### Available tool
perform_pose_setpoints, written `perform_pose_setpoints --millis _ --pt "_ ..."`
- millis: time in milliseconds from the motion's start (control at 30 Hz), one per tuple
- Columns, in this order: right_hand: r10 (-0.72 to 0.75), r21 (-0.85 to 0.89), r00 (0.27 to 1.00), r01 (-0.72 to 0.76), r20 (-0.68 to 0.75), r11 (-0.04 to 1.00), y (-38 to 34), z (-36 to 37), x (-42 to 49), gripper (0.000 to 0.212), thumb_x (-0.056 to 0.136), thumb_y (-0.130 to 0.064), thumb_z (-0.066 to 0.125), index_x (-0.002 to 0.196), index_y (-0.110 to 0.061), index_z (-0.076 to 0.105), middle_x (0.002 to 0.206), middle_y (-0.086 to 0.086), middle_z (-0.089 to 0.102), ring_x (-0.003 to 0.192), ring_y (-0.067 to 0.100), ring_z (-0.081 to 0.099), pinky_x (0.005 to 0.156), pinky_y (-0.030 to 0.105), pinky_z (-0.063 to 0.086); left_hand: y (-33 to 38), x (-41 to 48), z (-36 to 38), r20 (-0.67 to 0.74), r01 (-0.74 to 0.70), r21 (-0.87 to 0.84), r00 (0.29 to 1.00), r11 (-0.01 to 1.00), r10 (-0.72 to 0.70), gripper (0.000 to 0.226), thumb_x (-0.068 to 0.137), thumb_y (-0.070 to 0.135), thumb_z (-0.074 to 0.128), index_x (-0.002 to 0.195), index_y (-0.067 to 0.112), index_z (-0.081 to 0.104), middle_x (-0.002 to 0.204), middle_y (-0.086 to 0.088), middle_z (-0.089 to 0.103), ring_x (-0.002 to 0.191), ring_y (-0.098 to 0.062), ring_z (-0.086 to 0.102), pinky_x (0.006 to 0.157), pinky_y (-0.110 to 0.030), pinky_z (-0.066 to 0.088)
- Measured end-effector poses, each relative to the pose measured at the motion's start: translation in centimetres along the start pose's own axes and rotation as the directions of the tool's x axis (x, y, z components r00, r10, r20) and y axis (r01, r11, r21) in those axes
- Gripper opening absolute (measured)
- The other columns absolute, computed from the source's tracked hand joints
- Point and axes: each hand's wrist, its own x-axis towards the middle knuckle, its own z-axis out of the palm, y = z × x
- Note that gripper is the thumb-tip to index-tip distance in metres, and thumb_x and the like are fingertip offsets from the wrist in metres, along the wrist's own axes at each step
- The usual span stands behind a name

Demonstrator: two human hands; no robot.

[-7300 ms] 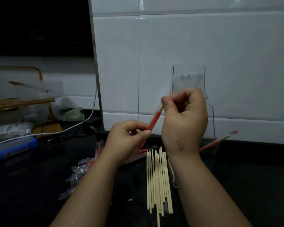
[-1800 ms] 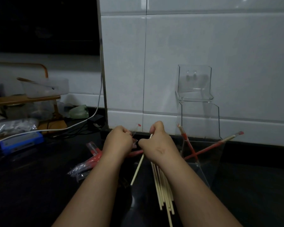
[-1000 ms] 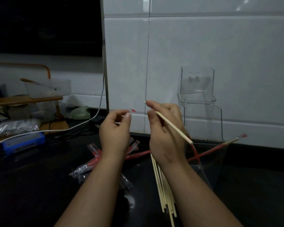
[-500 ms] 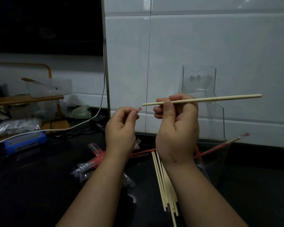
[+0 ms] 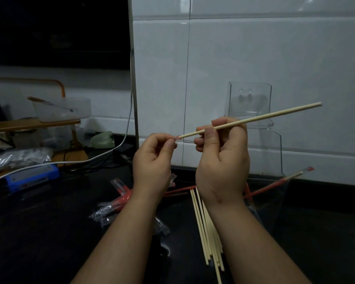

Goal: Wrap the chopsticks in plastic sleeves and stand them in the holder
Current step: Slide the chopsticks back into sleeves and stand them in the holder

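My right hand [image 5: 221, 158] grips a bare wooden chopstick [image 5: 275, 115] that slants up to the right. Its left tip meets the red-edged mouth of a clear plastic sleeve [image 5: 178, 137], which my left hand [image 5: 154, 160] pinches between thumb and forefinger. Several bare chopsticks [image 5: 207, 228] lie on the dark counter below my right wrist. The clear acrylic holder [image 5: 275, 191] stands at the right against the tiled wall. Two wrapped chopsticks [image 5: 279, 182] in red sleeves lean inside it. A heap of empty sleeves [image 5: 119, 199] lies under my left forearm.
A white cable [image 5: 103, 156] crosses the counter at the left, past a blue device [image 5: 29, 178]. Behind it a wooden rack [image 5: 35, 124] carries a clear tub [image 5: 62, 109]. A pale green object [image 5: 101, 138] lies by the wall.
My right hand lifted a bare chopstick off the counter and turned it level. Its left tip has now moved up against the sleeve mouth pinched in my left hand.
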Motion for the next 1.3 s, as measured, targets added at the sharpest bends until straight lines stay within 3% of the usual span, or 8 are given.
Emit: perform_pose_setpoints --millis 267,400,567,700,867,1000,1167,1300 --pt "0.053 -0.101 0.997 -0.048 0.047 0.994 0.1 0.2 0.2 0.036 0.101 -0.014 0.046 0.125 -0.04 0.039 0.089 -0.011 0.068 0.087 0.005 0.067 0.078 0.033 0.057 0.3 -0.3 0.0 0.093 -0.007 -0.009 0.996 1.0 0.008 0.017 0.095 0.008 0.061 0.093 0.021 0.071 0.087 -0.002 0.069 0.077 -0.029 0.062 0.057 -0.019 0.051" --pt "0.071 -0.101 0.994 -0.063 0.082 0.993 0.2 0.1 0.3 0.038 0.1 -0.017 0.05 0.133 -0.034 0.041 0.098 -0.008 0.068 0.088 0.002 0.066 0.073 0.023 0.055 0.4 -0.3 0.1 0.162 -0.038 0.019 0.986 0.999 0.034 0.021 0.094 0.003 0.063 0.089 0.022 0.072 0.083 0.011 0.071 0.077 -0.011 0.065 0.066 -0.017 0.05" --pt "-0.123 0.007 0.971 0.127 -0.203 0.992 -1.6 -0.7 1.0 0.054 0.1 -0.009 0.049 0.148 -0.013 0.024 0.104 0.005 0.06 0.08 0.02 0.064 0.066 0.027 0.053 -0.5 0.0 -0.2 0.171 -0.079 0.096 0.983 0.992 0.061 0.033 0.094 0.014 0.062 0.081 0.043 0.069 0.085 0.005 0.067 0.083 -0.017 0.057 0.068 -0.024 0.042" --pt "-0.167 0.011 0.947 0.177 -0.273 0.984 -2.3 -1.3 1.5 0.057 0.098 -0.002 0.05 0.145 -0.019 0.022 0.086 0.01 0.061 0.07 0.027 0.062 0.065 0.039 0.055 -1.0 0.1 -0.2 0.147 -0.109 0.096 0.985 0.989 0.094 0.023 0.087 0.026 0.058 0.082 0.046 0.068 0.089 -0.003 0.067 0.088 -0.023 0.06 0.07 -0.025 0.043" --pt "-0.058 -0.065 0.989 0.05 -0.136 0.997 -1.2 -0.9 1.1 0.042 0.097 -0.007 0.056 0.131 -0.028 0.043 0.087 -0.002 0.065 0.075 0.01 0.064 0.066 0.021 0.051 -0.8 -0.2 0.1 0.187 -0.149 0.081 0.973 0.985 0.132 0.025 0.088 0.025 0.057 0.083 0.047 0.068 0.089 -0.002 0.068 0.09 -0.026 0.063 0.074 -0.038 0.05" --pt "-0.069 -0.278 0.997 0.073 0.022 0.958 -0.4 -0.3 0.6 0.03 0.098 -0.006 0.051 0.122 -0.016 0.064 0.111 -0.006 0.064 0.095 -0.01 0.055 0.082 0.005 0.044 -0.9 -0.2 0.0 0.164 -0.163 0.074 0.975 0.984 0.149 0.022 0.089 0.024 0.056 0.082 0.041 0.066 0.085 0.001 0.067 0.087 -0.022 0.063 0.074 -0.033 0.05" --pt "-0.138 -0.381 0.99 0.142 0.036 0.914 -0.6 -0.4 0.7 0.029 0.094 0.0 0.05 0.115 -0.009 0.068 0.106 0.0 0.067 0.099 0.002 0.056 0.085 0.005 0.043 -0.7 -0.2 0.0 0.111 -0.191 0.093 0.977 0.977 0.18 0.018 0.089 0.026 0.056 0.083 0.041 0.065 0.084 0.005 0.067 0.083 -0.019 0.062 0.072 -0.034 0.049" --pt "-0.064 -0.51 0.972 0.175 0.227 0.842 -0.6 -0.2 0.4 0.034 0.084 -0.008 0.045 0.103 -0.01 0.074 0.097 0.003 0.069 0.088 0.013 0.062 0.074 0.004 0.036 -1.1 0.0 -0.1 0.063 -0.263 0.171 0.965 0.949 0.256 0.014 0.087 0.035 0.053 0.084 0.044 0.064 0.084 0.011 0.065 0.082 -0.018 0.061 0.072 -0.044 0.051"
